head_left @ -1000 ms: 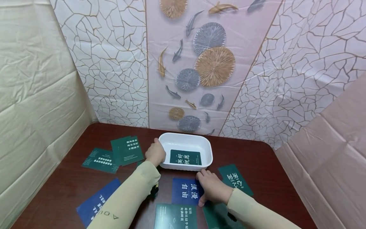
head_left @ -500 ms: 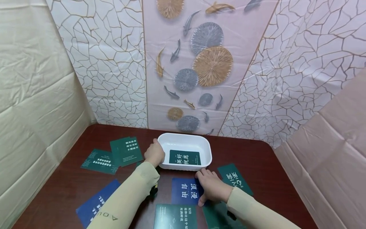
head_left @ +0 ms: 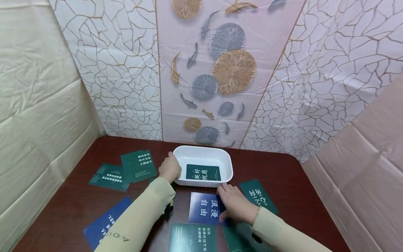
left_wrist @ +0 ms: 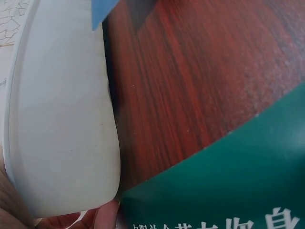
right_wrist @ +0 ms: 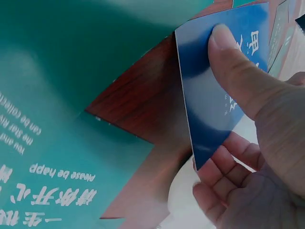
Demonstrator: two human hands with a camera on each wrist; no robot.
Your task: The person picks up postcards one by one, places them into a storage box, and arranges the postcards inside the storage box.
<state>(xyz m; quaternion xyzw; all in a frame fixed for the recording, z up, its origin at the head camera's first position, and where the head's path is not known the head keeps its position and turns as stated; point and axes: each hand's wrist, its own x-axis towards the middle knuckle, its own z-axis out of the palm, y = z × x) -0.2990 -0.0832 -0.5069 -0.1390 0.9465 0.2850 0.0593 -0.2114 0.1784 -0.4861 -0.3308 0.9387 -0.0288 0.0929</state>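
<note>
My left hand [head_left: 170,168] holds the left end of a white plastic tray [head_left: 204,183]. In the left wrist view its fingertips [left_wrist: 107,214] curl against the tray's corner. Inside the tray lies a green card [head_left: 203,173] with white characters. My right hand [head_left: 237,204] pinches a blue card [head_left: 201,209] by its right side, just in front of the tray. The right wrist view has the thumb [right_wrist: 233,62] pressed on the printed face, other fingers behind, and the card [right_wrist: 202,100] tilted up from the table.
Green cards [head_left: 141,166] overlap at the left, with a blue card [head_left: 105,224] nearer, partly under my left sleeve. Another green card [head_left: 192,238] lies at the front middle, one [head_left: 244,238] under my right forearm, and one [head_left: 259,196] right of my right hand. Fabric walls surround the brown table [head_left: 267,164].
The blue card has risen slightly from the table and its face catches more light, with my right hand now pinching it. My left hand stays on the tray.
</note>
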